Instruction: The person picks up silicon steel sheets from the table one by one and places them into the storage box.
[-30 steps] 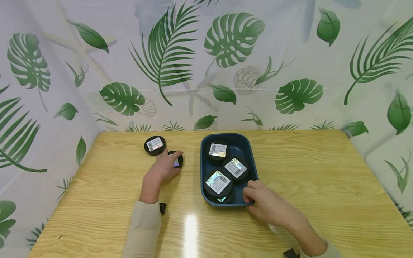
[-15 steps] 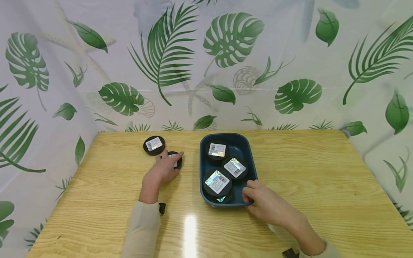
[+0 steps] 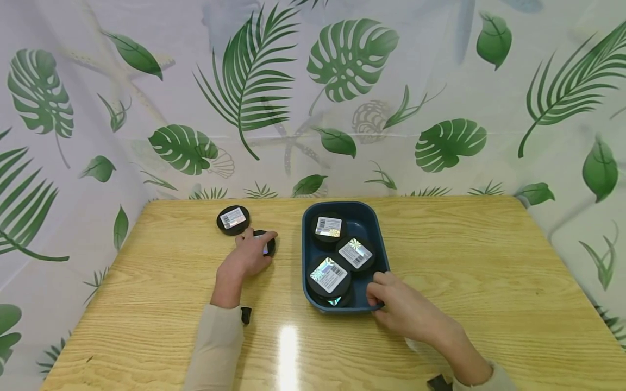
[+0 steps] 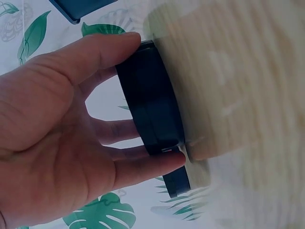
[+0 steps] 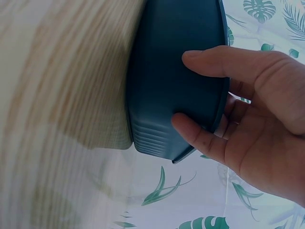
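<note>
My left hand point(image 3: 248, 255) grips a round black container point(image 4: 150, 98) with a white label, which rests on the wooden table. Its thumb lies on one side of the rim and the fingers on the other. Just behind it sits a second round black container point(image 3: 233, 220), label up. To the right stands a dark blue plastic bin point(image 3: 305, 228) with several labelled black containers inside, some stacked. At the bin's near right corner, my right hand point(image 3: 408, 309) holds the rim; in the right wrist view the thumb and little finger press the outer wall of the bin point(image 5: 176, 86).
The wooden table point(image 3: 469, 250) runs back to a white cloth backdrop point(image 3: 303, 146) printed with green leaves, which also closes off both sides. A bright light reflection lies on the table in front of the bin.
Both hands stay nearly still on the black container and the bin rim. The whole head view has shifted very slightly.
</note>
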The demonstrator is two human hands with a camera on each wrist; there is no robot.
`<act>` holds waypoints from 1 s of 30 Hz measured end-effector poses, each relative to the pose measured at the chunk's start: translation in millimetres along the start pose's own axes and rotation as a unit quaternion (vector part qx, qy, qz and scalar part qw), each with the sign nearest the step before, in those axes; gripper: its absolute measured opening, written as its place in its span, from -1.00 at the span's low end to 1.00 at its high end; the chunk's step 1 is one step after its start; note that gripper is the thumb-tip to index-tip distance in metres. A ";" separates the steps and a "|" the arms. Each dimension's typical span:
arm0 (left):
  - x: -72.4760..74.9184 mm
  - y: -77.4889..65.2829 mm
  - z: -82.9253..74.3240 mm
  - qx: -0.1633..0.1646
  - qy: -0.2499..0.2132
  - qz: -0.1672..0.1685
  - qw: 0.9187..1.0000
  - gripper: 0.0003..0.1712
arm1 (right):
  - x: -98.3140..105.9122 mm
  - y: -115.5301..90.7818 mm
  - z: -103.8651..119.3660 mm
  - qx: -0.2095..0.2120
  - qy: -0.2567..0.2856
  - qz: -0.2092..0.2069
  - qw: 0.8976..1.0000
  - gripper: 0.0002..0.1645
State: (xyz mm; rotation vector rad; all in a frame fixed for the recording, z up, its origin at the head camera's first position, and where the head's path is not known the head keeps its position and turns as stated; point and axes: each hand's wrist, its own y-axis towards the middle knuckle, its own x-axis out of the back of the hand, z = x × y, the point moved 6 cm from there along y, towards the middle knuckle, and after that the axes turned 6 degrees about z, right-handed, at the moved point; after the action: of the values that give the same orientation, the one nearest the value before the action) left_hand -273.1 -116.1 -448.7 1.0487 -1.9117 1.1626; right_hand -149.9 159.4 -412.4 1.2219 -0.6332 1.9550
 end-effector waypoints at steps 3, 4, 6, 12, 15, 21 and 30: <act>0.8 -0.9 -0.2 -0.003 0.001 -0.003 1.000 -0.31 | -0.3 0.2 -0.4 -0.001 0.001 0.001 1.000 -0.58; 1.1 -1.2 -0.3 -0.004 0.000 -0.004 1.000 -0.31 | -0.4 0.3 -0.6 -0.002 0.002 0.002 1.000 -0.58; 1.4 -1.9 -0.6 -0.007 0.001 -0.005 1.000 -0.32 | -0.7 0.4 -1.0 -0.003 0.003 0.003 1.000 -0.58; 2.1 -2.4 -1.5 -0.011 0.006 -0.009 1.000 -0.33 | -1.0 0.2 -0.4 0.003 0.000 -0.004 1.000 -0.57; 2.0 -3.1 -1.6 -0.013 0.007 -0.010 1.000 -0.33 | -1.3 0.0 -0.5 0.004 -0.001 -0.003 1.000 -0.57; 2.4 -6.3 -2.8 -0.015 0.005 -0.008 1.000 -0.34 | -0.9 0.0 -1.4 0.000 0.003 0.004 1.000 -0.59; 2.5 -10.3 -5.7 -0.017 0.009 -0.011 1.000 -0.35 | -0.4 -0.4 -0.6 0.005 0.001 -0.003 1.000 -0.58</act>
State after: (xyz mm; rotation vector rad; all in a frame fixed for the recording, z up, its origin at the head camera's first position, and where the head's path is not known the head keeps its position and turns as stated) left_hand -264.5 -114.7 -440.4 1.0351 -1.8943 1.1207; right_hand -149.8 159.9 -413.0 1.2270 -0.6201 1.9557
